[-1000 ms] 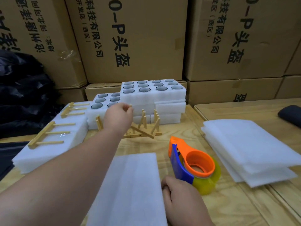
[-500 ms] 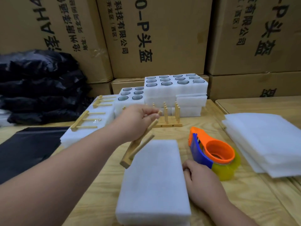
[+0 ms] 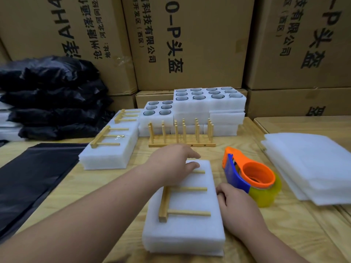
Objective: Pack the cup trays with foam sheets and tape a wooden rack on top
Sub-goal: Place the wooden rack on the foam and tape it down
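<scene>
- My left hand point(image 3: 175, 164) lies flat with loose fingers on the far end of the wooden rack point(image 3: 167, 198), clamping nothing.
- The rack rests on the foam-wrapped tray point(image 3: 182, 230), spine running away from me, pegs pointing right.
- My right hand point(image 3: 234, 207), curled and empty, touches the tray's right edge; the tape dispenser point(image 3: 250, 177) sits just beyond it, so the right is nearer.

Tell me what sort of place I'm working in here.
Probably a warehouse packing bench: stacked cartons line the back, foam cup trays and spare foam sheets crowd a wooden table, and a tape dispenser sits ready.
</scene>
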Motion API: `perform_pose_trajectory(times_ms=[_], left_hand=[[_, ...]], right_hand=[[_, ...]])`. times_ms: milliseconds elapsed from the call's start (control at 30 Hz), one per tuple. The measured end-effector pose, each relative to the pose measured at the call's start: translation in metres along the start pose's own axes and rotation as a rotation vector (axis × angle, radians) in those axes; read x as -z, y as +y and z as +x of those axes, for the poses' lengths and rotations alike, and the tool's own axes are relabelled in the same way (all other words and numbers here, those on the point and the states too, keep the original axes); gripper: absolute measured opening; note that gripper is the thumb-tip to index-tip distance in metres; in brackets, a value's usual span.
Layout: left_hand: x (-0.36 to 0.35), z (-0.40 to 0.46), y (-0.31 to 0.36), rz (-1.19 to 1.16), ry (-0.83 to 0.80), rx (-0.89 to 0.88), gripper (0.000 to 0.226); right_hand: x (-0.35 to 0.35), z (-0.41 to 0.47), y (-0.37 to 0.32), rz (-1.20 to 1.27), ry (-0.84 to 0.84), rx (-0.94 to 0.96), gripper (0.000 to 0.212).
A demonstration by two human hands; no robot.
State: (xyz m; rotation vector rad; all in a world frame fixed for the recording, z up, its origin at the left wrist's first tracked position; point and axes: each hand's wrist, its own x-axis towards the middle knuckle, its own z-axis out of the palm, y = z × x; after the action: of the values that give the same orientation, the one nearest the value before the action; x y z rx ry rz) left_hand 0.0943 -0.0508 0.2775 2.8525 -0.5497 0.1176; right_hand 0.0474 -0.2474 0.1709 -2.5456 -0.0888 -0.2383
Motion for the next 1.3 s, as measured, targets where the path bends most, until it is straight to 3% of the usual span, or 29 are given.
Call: perform_pose_trajectory(times_ms=[167, 300, 733, 1300], left_hand=[[0.009, -0.020, -0.008, -0.063, -0.001, -0.013, 0.014], [0.006, -0.044, -0.011, 0.028, -0.101, -0.061, 0.022], [0.003, -0.043, 0.000, 0.179, -0.026, -0.098, 0.026], [-0.005, -0.051, -0.007, 0.129, 0.096, -0.071, 0.034]], right_hand=[[0.000, 0.001, 0.000, 0.002, -0.001, 0.000, 0.013], [0.000, 0.001, 0.000, 0.007, -0.010, 0.003, 0.013], [0.002, 0.000, -0.002, 0.010, -0.020, -0.011, 0.015], [0.000, 0.000, 0.000, 0.002, -0.011, -0.008, 0.014]])
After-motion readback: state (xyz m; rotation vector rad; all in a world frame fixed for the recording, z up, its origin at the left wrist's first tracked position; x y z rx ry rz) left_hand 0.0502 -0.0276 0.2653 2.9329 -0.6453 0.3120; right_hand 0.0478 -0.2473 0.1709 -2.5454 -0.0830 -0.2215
